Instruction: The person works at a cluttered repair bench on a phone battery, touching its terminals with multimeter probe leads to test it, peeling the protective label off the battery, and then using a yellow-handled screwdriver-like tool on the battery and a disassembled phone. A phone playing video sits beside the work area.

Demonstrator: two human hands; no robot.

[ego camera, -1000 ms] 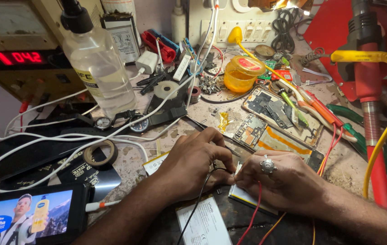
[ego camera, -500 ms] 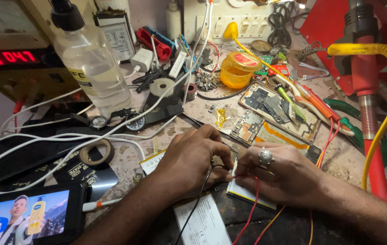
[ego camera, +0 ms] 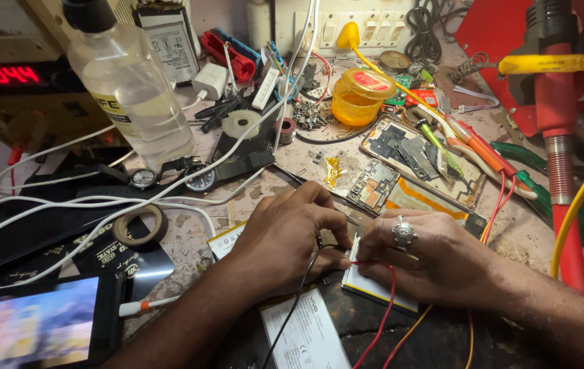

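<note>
My left hand rests on the bench with its fingers pinched on a black wire that runs toward me. Close beside it, my right hand, with a ring on one finger, presses on a flat white-and-silver phone battery and pinches a red wire at the battery's top edge. The fingertips of both hands almost meet over that edge. Another flat battery with a white label lies just in front of the hands.
An opened phone frame with circuit board lies behind the hands. A clear liquid bottle, a yellow jar, a tape roll, white cables, a lit tablet and a red hot-air tool with yellow cable crowd the bench.
The view has shifted slightly down and closer. Both hands stay together over the battery edge, with only small finger movements.
</note>
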